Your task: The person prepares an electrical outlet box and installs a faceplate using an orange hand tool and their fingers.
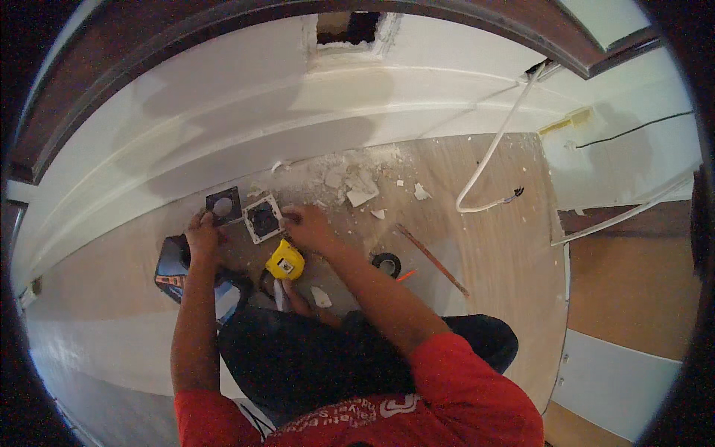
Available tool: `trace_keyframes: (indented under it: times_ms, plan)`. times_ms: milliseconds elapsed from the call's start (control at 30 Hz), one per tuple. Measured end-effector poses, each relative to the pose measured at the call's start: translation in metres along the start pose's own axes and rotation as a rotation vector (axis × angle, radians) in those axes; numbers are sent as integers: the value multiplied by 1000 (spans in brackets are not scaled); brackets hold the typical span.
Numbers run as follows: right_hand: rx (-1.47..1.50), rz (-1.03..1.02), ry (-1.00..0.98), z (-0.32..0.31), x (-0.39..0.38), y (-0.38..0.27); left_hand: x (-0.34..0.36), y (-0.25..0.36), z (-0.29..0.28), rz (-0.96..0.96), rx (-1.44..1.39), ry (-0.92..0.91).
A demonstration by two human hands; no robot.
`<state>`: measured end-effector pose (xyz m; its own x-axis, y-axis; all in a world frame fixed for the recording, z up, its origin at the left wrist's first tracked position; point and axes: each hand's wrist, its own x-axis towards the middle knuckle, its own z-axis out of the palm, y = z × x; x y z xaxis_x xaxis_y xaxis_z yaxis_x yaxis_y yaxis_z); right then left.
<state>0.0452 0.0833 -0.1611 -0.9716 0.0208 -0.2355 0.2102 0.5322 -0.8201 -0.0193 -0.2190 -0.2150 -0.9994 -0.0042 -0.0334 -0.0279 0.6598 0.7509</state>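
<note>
My left hand (202, 237) has its fingers closed on a dark square cover plate (224, 205) with a round middle. Beside it, a square electrical wall plate (262, 219) with a white rim and a dark inside is pinched at its right edge by my right hand (308, 228). The two squares are side by side, close above the floor. Just below the white-rimmed piece is a yellow tape measure (286, 261). A dark box with a coloured picture (170, 272) lies by my left forearm, partly hidden.
Broken plaster (362, 188) and dust lie along the wall's foot. A black tape roll (386, 264) and a thin reddish-brown strip (433, 261) are right of my right forearm. A white cable (488, 164) hangs to the floor; the wall has a rectangular hole (348, 28).
</note>
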Motion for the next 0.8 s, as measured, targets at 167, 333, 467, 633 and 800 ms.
trace_keyframes:
  times_ms: [167, 333, 467, 633, 800]
  plan:
    - [-418, -64, 338, -92, -34, 50, 12, -46, -4, 250, 329, 91]
    - [-775, 263, 67, -182, -88, 116, -4, -7, 12, -283, -210, -59]
    - [-660, 307, 81, -178, -103, 134, -1, -15, -11, 68, 141, 62]
    - [-551, 133, 70, -169, -105, 168, -26, 212, -39, -141, -158, -159]
    - [-649, 111, 42, -159, -101, 152, -49, 326, -27, 156, -193, -370]
